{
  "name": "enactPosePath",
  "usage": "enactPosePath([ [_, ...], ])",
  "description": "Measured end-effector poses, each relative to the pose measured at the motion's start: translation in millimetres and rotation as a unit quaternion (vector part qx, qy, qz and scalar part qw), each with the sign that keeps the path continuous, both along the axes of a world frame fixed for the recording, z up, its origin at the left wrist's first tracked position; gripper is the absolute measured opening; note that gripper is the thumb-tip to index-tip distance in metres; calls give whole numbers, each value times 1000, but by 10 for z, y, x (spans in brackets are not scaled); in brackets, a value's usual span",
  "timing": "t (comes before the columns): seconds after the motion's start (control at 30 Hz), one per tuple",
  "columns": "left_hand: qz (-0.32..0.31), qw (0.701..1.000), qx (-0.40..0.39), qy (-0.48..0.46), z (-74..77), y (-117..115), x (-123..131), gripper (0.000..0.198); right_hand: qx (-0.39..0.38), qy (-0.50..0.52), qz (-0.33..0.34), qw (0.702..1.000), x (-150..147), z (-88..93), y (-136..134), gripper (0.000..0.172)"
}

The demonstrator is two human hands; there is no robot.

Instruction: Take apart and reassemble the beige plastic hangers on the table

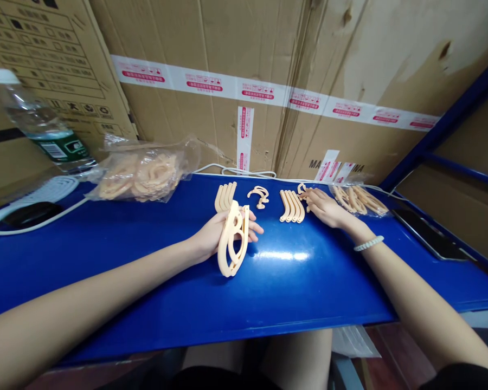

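Observation:
My left hand (210, 236) is closed around a cream plastic folding clothes hanger (228, 248), held folded and upright above the blue table. Behind that hand lies a row of several curved cream hanger arms (225, 196). To its right is a small group of cream hooks (260, 196). My right hand (324, 207) reaches over another group of small cream hooks (301, 188), its fingers stretched out and touching them; the fingertips are partly hidden. Just left of it, a second row of hanger arms (291, 207) lies side by side.
A clear bag of cream parts (146, 172) lies at the back left beside a water bottle (52, 130) and a white cable (36, 230). At the right are another bag of parts (360, 199) and a dark phone-like slab (429, 234). Cardboard boxes (195, 124) line the back.

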State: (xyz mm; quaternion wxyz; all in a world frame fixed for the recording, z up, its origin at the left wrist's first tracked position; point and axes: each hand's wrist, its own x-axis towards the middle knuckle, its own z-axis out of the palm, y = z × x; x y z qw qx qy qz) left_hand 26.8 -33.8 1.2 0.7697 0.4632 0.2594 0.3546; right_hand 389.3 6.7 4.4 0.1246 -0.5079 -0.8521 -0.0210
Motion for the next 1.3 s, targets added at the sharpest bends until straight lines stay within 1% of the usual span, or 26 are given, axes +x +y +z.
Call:
enactPosePath([
  [0.1,2,1000,-1,2,0,4,-1,8,7,6,-11,1000,10,11,9,40],
  [0.3,21,1000,-14,-6,-26,43,3,13,26,19,-40,999,15,26,0,34],
  [0.37,31,999,-26,-8,-23,56,15,16,45,30,-44,998,-51,61,-31,32],
  [0.43,38,999,-34,-9,-12,63,30,17,88,64,-29,994,-204,123,-102,30],
  [0.53,50,998,-31,-10,5,65,47,16,163,140,49,975,-607,238,-320,26],
  [0.6,55,998,-25,-16,5,65,53,16,187,143,146,961,-938,291,-532,27],
  [0.67,55,998,-20,-18,-3,66,55,17,191,65,254,946,-1245,303,-754,26],
  [0.7,52,998,-20,-14,-6,67,55,18,195,14,297,935,-1370,293,-852,25],
  [0.73,52,998,-20,-9,-8,68,55,19,207,-19,322,924,-1470,277,-932,22],
  [0.8,61,998,-30,-8,0,69,52,22,216,-55,356,908,-1584,233,-1026,19],
  [0.83,71,997,-41,-14,10,69,50,24,214,-59,361,906,-1601,212,-1039,18],
  [0.9,88,993,-64,-42,37,64,46,33,197,-55,352,914,-1575,180,-1012,17],
  [0.97,86,991,-72,-66,58,51,49,47,179,-51,327,926,-1513,163,-950,17],
  [1.0,82,992,-67,-69,60,40,54,51,174,-50,316,931,-1482,159,-921,17],
  [1.03,81,994,-52,-60,56,25,60,51,174,-50,308,934,-1458,157,-898,18],
  [1.13,89,995,43,20,8,-35,84,34,201,-55,306,929,-1434,156,-880,18],
  [1.2,90,986,119,73,-32,-74,93,21,227,-65,311,921,-1446,158,-895,16],
  [1.23,89,982,145,87,-50,-88,94,19,239,-71,313,916,-1453,159,-901,16],
  [1.3,95,977,166,90,-76,-105,88,22,263,-82,305,912,-1460,160,-904,17],
])
